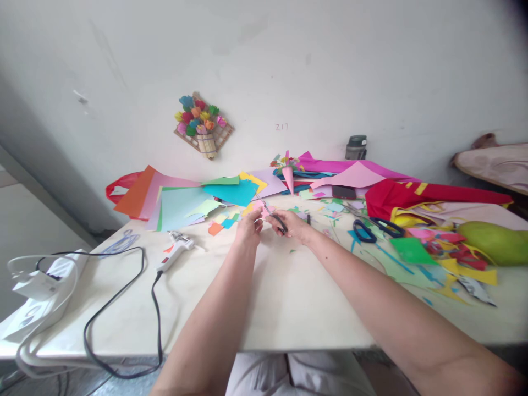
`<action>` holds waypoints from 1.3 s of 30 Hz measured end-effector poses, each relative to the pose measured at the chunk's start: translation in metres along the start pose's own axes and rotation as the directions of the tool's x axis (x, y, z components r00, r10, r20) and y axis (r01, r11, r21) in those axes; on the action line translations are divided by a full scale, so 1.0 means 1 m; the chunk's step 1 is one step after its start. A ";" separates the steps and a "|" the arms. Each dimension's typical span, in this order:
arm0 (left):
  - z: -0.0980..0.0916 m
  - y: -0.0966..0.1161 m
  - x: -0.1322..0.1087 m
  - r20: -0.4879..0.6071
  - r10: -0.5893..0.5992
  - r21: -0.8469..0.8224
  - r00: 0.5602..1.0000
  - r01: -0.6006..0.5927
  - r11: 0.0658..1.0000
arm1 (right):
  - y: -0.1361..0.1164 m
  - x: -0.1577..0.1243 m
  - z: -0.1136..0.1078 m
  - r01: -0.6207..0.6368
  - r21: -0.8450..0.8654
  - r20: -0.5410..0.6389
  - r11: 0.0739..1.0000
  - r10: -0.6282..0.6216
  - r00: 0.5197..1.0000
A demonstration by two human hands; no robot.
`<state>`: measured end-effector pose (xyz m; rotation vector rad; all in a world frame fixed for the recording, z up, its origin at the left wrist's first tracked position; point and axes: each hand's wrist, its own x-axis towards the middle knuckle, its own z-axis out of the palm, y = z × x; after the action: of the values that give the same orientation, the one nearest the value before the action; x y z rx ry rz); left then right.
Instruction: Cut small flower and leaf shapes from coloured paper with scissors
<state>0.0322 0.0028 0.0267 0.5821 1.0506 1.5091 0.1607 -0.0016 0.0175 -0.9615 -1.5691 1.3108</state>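
Observation:
My right hand [293, 224] is closed round the dark handles of a pair of scissors [281, 224], whose blades point up and to the left. Close beside it, my left hand [248, 224] pinches a small piece of pink paper [268, 209] near the blades. Just how the paper sits between the fingers and the blades is too small to tell. Around both hands lie paper scraps, among them an orange scrap [215, 228] and a blue scrap [228, 223].
A glue gun [175, 256] with a black cord lies left, near a white power strip [45, 291]. Coloured sheets [181, 206] spread along the back. A paper cone with flowers [287, 176] stands behind my hands. Blue-handled scissors [364, 231] and a green mango-like object [495, 242] lie right.

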 end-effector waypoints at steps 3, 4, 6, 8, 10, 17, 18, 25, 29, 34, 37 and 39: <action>0.000 0.000 0.000 0.001 0.011 0.005 1.000 -0.011 1.000 | 0.002 0.001 -0.001 0.007 0.011 0.005 1.000 -0.007 1.000; 0.000 0.001 -0.001 0.002 0.013 0.009 1.000 -0.013 1.000 | 0.003 0.002 -0.002 0.010 0.008 0.008 1.000 -0.010 1.000; 0.000 0.001 -0.002 0.006 0.020 0.016 1.000 -0.020 1.000 | 0.005 0.003 -0.003 0.019 0.002 0.008 1.000 -0.019 1.000; 0.000 0.002 -0.002 0.011 0.029 0.021 1.000 -0.029 0.999 | 0.007 0.004 -0.003 0.028 0.006 0.003 1.000 -0.028 1.000; 0.000 0.002 -0.003 0.012 0.036 0.020 0.999 -0.036 0.999 | 0.007 0.004 -0.003 0.027 0.019 -0.008 0.999 -0.026 1.000; 0.002 0.002 -0.005 -0.005 0.008 -0.025 1.000 -0.008 1.000 | 0.006 0.005 0.002 0.014 0.077 -0.014 0.997 -0.013 1.000; 0.003 0.002 -0.005 -0.013 0.001 -0.034 1.000 -0.002 0.999 | 0.006 0.005 0.003 0.012 0.077 -0.017 0.997 -0.010 1.000; 0.006 0.000 -0.007 -0.046 -0.008 -0.070 0.999 0.005 0.998 | -0.002 -0.002 0.009 0.022 0.039 -0.056 0.999 -0.019 0.998; 0.007 0.001 -0.008 -0.057 -0.016 -0.057 0.998 0.013 0.998 | 0.001 0.000 0.010 0.025 0.029 -0.068 0.999 -0.023 0.997; 0.008 0.002 -0.010 -0.080 -0.039 -0.070 0.996 0.034 0.997 | 0.007 0.004 0.012 0.044 0.052 -0.077 0.998 -0.040 0.996; 0.009 0.002 -0.010 -0.083 -0.054 -0.074 0.995 0.048 0.996 | 0.005 0.002 0.015 0.016 0.041 -0.096 0.999 -0.012 0.995; 0.009 0.002 -0.011 -0.085 -0.058 -0.075 0.995 0.051 0.996 | 0.002 -0.001 0.016 -0.002 0.042 -0.099 0.999 0.006 0.995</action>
<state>0.0412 -0.0044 0.0351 0.4365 1.0654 1.5293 0.1458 -0.0071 0.0143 -0.9898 -1.4595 1.2739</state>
